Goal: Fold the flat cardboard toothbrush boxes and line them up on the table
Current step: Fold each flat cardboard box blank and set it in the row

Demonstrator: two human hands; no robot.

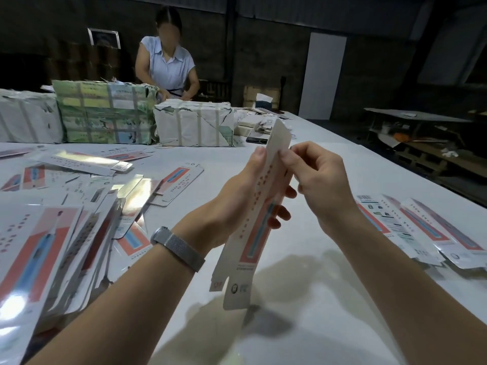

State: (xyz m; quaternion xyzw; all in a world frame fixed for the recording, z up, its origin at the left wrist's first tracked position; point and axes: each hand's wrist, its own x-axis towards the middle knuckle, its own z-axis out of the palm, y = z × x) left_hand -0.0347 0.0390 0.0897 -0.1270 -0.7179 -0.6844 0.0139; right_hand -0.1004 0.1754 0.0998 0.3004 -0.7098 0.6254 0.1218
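White table, left hand gripping flat box, right hand pinching its edge

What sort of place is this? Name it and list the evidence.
Probably a packing workshop or small warehouse. Strapped paper-wrapped bundles sit on a long white table, printed flat cardboard toothbrush boxes lie heaped, and both hands hold one pink-and-white box being folded.

the held toothbrush box is white with a salmon-red panel, a blue brush picture and small red print. the flat boxes at left repeat that red, blue and white, some glinting silver. the table is white. one wrapped bundle is green and yellow, another white.
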